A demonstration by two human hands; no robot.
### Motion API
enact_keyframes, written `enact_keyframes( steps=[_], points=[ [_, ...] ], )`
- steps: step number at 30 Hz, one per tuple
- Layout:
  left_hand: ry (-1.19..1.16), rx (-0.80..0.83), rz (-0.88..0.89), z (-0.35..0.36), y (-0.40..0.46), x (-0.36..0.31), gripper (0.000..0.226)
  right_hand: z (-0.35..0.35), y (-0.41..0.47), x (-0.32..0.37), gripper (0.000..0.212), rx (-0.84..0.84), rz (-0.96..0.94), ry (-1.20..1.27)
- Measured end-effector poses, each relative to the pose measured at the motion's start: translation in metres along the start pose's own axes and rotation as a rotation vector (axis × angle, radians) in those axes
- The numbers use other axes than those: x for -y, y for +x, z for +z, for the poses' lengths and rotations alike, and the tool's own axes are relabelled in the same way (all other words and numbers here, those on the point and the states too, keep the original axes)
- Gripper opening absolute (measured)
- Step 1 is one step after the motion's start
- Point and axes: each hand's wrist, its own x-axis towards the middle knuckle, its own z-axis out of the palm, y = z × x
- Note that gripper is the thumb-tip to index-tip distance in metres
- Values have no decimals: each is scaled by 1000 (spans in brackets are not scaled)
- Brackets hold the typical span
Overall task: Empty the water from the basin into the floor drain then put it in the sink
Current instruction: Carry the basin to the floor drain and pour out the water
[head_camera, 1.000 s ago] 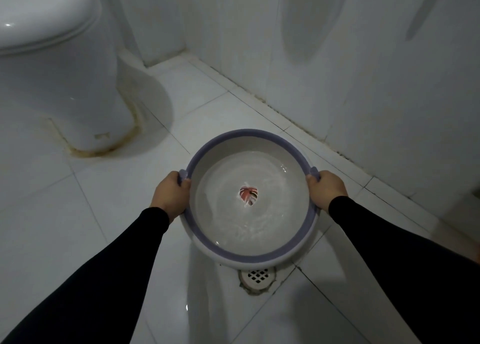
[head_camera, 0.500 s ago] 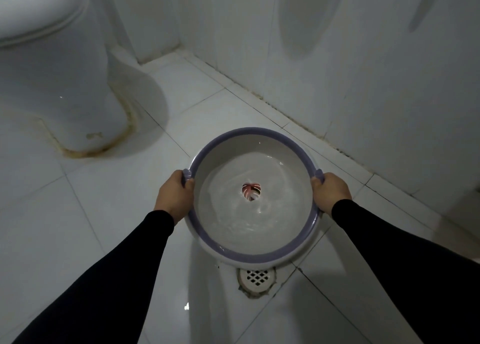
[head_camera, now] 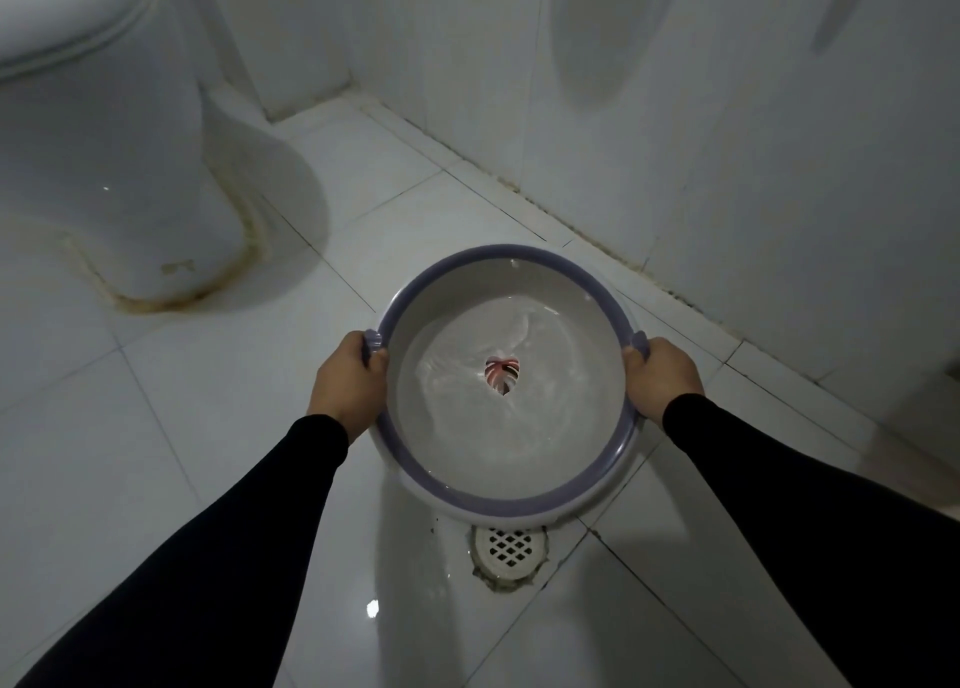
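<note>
From my head camera, I hold the basin (head_camera: 506, 381) above the floor (head_camera: 208, 427), my left hand (head_camera: 349, 383) and right hand (head_camera: 661, 378) each clamped on a rim handle. Water ripples inside over a leaf print (head_camera: 502, 374). The drain (head_camera: 510, 550) lies just beyond the basin's near edge; the toilet (head_camera: 98, 168) stands well left.

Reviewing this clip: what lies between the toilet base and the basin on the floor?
In the head view, only bare white floor tile separates the toilet base from the basin; the left hand grips the rim on that side.
</note>
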Motion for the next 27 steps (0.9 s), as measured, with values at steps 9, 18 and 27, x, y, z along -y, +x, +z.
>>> enact_keyframes(
  steps=[9,18,27],
  points=[
    [-17,1,11,-1,0,-1,17,1,0,0,42,-7,-2,-14],
    [-38,11,4,-3,-3,-5,20,0,0,0,42,-10,-1,-29],
    [-17,8,6,-6,-4,-7,24,2,-2,-1,42,-26,-6,-38]
  ],
)
